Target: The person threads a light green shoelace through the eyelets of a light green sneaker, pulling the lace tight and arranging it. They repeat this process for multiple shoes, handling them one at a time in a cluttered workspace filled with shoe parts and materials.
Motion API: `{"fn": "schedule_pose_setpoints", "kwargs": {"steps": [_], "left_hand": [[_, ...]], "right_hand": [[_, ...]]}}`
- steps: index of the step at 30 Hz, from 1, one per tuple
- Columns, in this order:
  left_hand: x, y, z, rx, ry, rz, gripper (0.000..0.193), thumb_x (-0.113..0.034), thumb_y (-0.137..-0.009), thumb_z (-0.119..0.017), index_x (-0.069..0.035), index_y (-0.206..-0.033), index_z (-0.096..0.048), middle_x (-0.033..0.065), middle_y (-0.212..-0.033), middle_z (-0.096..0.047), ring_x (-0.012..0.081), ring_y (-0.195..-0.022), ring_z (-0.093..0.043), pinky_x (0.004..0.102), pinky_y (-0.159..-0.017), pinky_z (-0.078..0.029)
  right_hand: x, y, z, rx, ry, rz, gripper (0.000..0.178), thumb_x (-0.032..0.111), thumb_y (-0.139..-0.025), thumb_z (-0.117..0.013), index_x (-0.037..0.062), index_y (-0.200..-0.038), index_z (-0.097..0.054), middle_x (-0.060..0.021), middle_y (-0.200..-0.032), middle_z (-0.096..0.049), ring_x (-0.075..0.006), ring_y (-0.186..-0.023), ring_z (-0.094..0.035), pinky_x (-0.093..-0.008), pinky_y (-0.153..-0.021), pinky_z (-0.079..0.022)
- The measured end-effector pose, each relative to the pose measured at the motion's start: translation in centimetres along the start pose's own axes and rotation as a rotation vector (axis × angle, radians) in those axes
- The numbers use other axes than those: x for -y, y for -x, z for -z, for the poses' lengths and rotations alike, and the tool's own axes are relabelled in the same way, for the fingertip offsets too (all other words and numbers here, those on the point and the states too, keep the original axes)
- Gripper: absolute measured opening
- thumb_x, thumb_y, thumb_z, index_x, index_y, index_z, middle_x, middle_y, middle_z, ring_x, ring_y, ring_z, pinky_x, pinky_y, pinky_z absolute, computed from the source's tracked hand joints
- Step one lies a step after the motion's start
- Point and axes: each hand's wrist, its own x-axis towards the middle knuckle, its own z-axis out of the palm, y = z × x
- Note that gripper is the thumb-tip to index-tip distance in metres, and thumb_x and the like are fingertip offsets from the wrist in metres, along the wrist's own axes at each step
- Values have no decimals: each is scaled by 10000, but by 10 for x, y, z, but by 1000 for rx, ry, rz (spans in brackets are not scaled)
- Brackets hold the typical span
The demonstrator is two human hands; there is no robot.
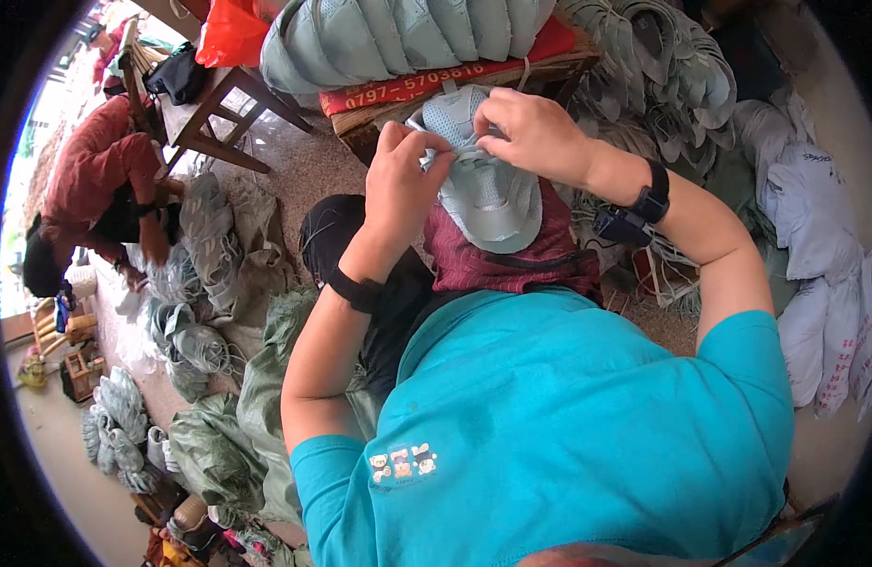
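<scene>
A pale grey-green shoe upper (497,213) with perforated panels lies over a maroon cloth (455,248) on my lap, its far end close to the wooden table's edge. My left hand (405,175) is closed in a pinch at the left side of the upper's opening. Thumb and fingers of my right hand (535,137) pinch the upper from the right, a short gap away from the left fingertips. Whether a thin lace or thread is also between the fingers is too small to tell.
Ahead, a row of nested shoe uppers (407,38) sits on a wooden table with a red cover (436,87). Bundled uppers (663,76) hang at the far right, above white sacks (814,217). At left, a person in red (105,170) bends over bundles on the floor.
</scene>
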Motion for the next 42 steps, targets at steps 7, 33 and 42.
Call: {"fn": "schedule_pose_setpoints", "kwargs": {"steps": [7, 33, 42], "left_hand": [[-2, -2, 3, 29, -44, -116, 151, -132, -767, -746, -94, -895, -675, 92, -918, -522, 281, -798, -603, 392, -716, -508], [8, 3, -1, -34, -37, -313, 139, -53, -770, -747, -78, -898, -700, 82, -857, -506, 253, -765, -566, 355, -652, -486], [2, -5, 5, 71, -86, -360, 128, -67, -783, -723, -73, -901, -676, 104, -887, -537, 301, -800, -593, 399, -708, -503]], "right_hand": [[-3, -5, -2, 86, 84, 60, 179, 170, -825, -694, 44, -885, -582, -128, -884, -594, -346, -825, -624, -438, -711, -498], [-18, -6, 23, 96, -825, -344, 273, 98, -1031, -430, -1, -1239, -577, -72, -1000, -657, -115, -854, -671, -274, -805, -538], [-10, -4, 18, 35, -170, -219, 92, 112, -930, -564, 30, -968, -585, -112, -898, -654, -229, -683, -648, -347, -648, -518]]}}
